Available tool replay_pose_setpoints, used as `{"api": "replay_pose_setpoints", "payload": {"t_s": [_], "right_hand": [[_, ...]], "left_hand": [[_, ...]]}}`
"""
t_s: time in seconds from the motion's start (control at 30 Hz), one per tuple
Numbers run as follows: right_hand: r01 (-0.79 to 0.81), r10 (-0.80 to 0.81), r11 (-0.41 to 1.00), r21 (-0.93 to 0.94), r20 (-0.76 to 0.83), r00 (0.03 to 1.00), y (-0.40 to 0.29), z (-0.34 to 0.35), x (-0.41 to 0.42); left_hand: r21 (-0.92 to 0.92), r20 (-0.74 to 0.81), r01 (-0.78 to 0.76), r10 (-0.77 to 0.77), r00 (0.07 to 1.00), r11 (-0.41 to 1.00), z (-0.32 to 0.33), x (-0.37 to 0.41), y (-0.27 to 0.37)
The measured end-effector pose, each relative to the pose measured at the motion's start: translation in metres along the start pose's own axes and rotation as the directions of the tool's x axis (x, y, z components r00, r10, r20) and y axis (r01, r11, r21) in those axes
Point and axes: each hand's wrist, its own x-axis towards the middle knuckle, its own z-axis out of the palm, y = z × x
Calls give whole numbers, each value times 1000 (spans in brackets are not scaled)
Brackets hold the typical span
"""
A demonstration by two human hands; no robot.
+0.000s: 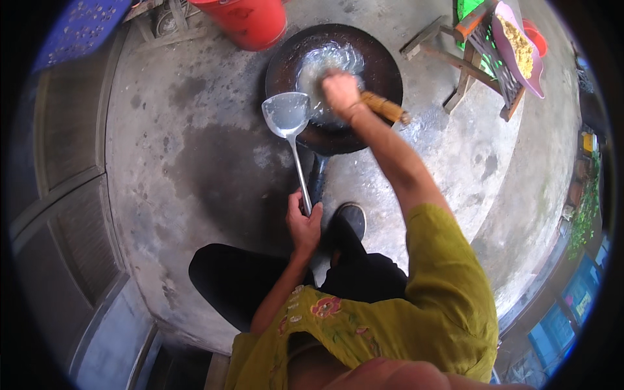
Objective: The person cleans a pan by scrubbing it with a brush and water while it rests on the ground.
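Observation:
A metal wok spatula (287, 114) is in my left hand (304, 222), gripped by the end of its handle. Its wet blade overlaps the near left rim of a dark wok (282, 68) on the floor. Cloudy water (312, 68) swirls in the wok. Inside it, my right hand (341, 92) is curled and blurred at the water; its fingertips and anything in them are hidden. Right beside that hand, a bamboo brush (385, 106) slants out over the wok's right rim. The wok's handle (318, 178) points towards me, just beyond my left hand.
A red bucket (248, 22) stands behind the wok, to the left. At the right, a wooden stool (463, 78) bears a pink dish (536, 78) of yellowish food. The concrete floor (161, 195) has wet patches. My shoe (353, 219) is near the wok handle.

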Motion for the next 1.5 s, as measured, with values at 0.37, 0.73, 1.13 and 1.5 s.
{"api": "replay_pose_setpoints", "payload": {"t_s": [0.37, 0.73, 1.13, 1.5], "right_hand": [[-34, 34, 999, 19, -54, 998, 15, 4, 0], [153, -154, 988, -14, -86, 984, -14, 22, -9], [206, -177, 971, 125, -209, 962, -22, 32, -8], [69, -64, 994, 84, -52, 997, -25, 11, 18]], "left_hand": [[3, -10, -5, 5, 1000, 1000, 0, 0, -7], [-2, -52, -50, 50, 997, 999, 2, -2, 1], [-16, -37, -15, 14, 999, 1000, 7, -2, 3], [36, -34, 83, -82, 996, 996, 7, -7, 15]]}}
